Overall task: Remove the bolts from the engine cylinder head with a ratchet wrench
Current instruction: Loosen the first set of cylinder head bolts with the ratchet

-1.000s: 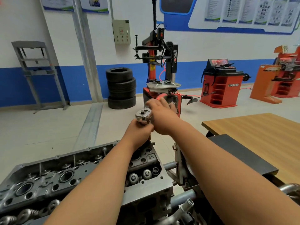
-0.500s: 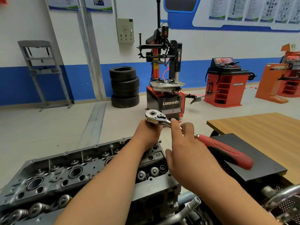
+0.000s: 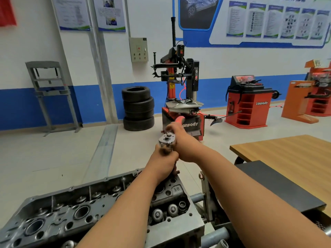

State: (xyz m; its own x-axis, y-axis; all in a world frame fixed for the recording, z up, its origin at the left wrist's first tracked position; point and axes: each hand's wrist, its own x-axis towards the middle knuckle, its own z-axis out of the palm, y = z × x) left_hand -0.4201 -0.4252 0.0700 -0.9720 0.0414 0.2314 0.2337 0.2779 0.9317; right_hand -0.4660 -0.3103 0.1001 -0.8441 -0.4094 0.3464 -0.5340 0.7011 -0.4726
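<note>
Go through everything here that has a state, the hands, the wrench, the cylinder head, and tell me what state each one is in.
Cylinder head, cover off, valve springs exposed.
Ratchet wrench, held above the cylinder head's far end, handle pointing away.
Left hand, gripping the wrench's shaft below its head.
Right hand, gripping the wrench's red handle.
Tyres, stacked by the wall.

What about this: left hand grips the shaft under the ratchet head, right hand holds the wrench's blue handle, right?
Not quite. The head view shows the handle is red, not blue. Otherwise yes: the left hand grips the shaft under the ratchet head, and the right hand holds that handle.
</note>
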